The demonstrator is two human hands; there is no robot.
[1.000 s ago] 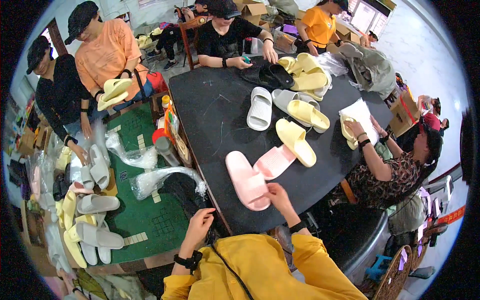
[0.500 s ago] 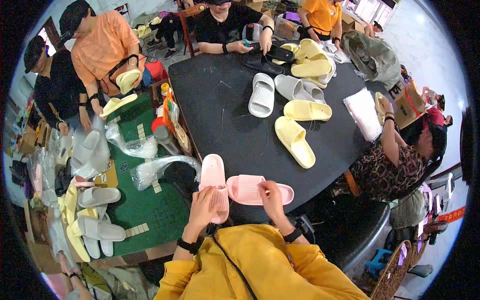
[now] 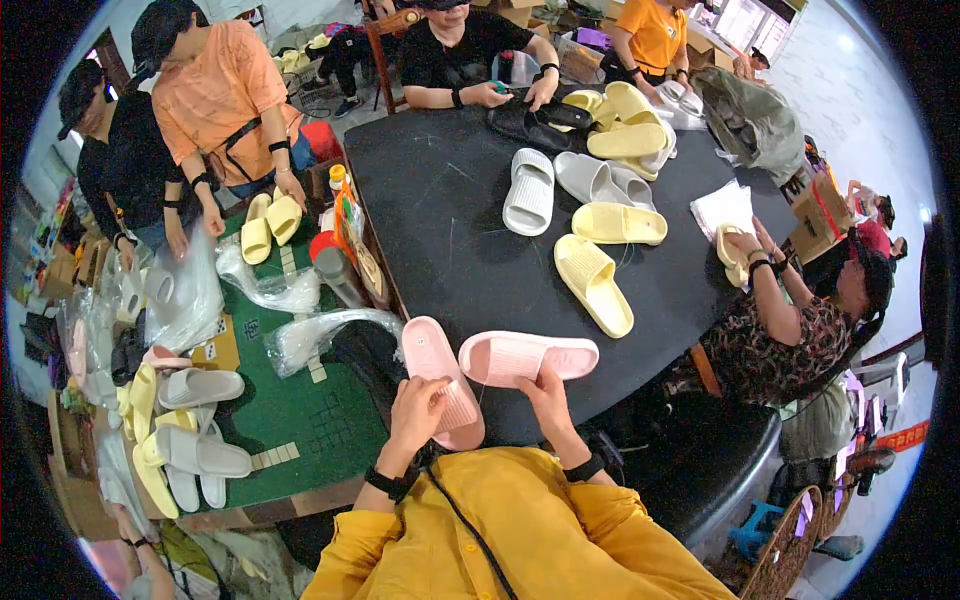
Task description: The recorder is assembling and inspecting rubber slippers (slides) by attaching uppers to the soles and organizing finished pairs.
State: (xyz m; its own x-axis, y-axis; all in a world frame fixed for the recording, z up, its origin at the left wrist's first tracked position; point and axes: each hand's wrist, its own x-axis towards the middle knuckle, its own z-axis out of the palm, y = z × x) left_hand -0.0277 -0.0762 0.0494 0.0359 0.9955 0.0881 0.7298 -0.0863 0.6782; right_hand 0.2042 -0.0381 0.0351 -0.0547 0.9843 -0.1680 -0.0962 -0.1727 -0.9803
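Note:
Two pink slide slippers lie at the near edge of the black table. Over the ribbed strap of the left slipper [image 3: 424, 350], the fingers of my left hand [image 3: 412, 418] are pinched together; whatever is between them is too small to make out. A small pale mark shows on that slipper's footbed. My right hand [image 3: 548, 402] grips the right slipper [image 3: 505, 357] by its strap, thumb and fingers closed on it. This slipper lies sideways and tilted, its sole edge toward the far side, its toe end close beside the left one.
Yellow slippers [image 3: 594, 283] and a grey slipper [image 3: 528, 192] lie farther out on the black table [image 3: 450, 240]. On the left, a green table [image 3: 300, 420] carries several slippers and plastic bags [image 3: 335, 340]. Co-workers stand or sit around, one at the right handling a yellow slipper [image 3: 733, 262].
The right slipper has been tilted and shifted slightly up and right in my right hand. My left fingers have drawn into a pinch. At left, a co-worker has lowered two yellow slippers to the green table.

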